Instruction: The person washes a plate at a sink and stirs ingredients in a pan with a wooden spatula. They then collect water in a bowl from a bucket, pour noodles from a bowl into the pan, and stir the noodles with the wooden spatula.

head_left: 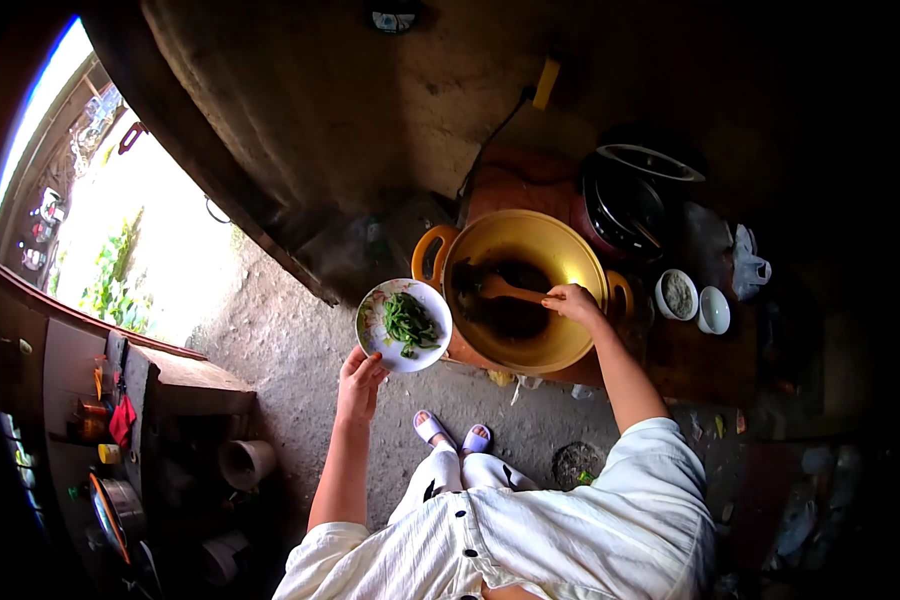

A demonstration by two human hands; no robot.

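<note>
My white shirt is filling the near edge, and my slippers are resting on the floor just beyond. My left hand is gripping the plate by its near rim, and chopped greens are lying heaped in its middle. The plate is hovering over the floor, its right edge overlapping the left edge of the golden wok; I cannot tell whether they are touching. Well apart from my left, my right hand is clasping the brown spatula, which is slanting left inside the wok's rim. Bare floor is giving room on the left, while two white bowls are standing beyond the wok's right handle and a black pot is sitting farther back.
</note>
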